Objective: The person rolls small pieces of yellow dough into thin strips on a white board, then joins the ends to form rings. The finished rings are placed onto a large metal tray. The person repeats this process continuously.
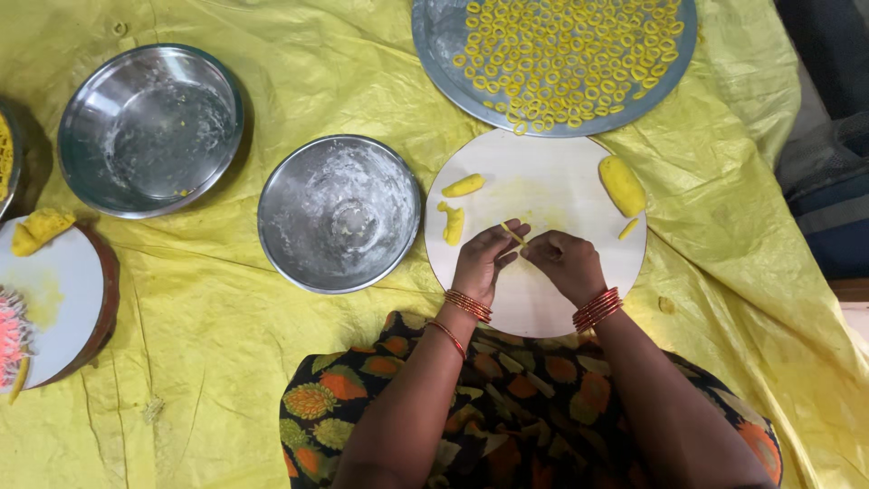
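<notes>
— What does the scene hold, starting with the biggest thing?

— A yellow plastic sheet (208,299) covers the floor. On it, at the top, lies a wide steel tray (448,54) filled with small yellow dough rings (561,59). Below it sits a round white board (543,308), and to its left two empty steel bowls, one floured (339,213), one larger (149,129).

— And on the board?

— A thick lump of yellow dough (622,185) near the right rim, and two smaller pieces (457,206) near the left rim.

— What are the person's hands doing?

— Both meet over the middle of the board. The left hand (484,263) and the right hand (566,264) pinch a thin strand of dough (513,234) between narrowed fingertips, one end each.

— How would that step go well?

— Judging from the finished rings, the strand wants an even thickness, light pressure so it doesn't snap, and ends overlapped and pressed firmly so the loop stays closed.
</notes>
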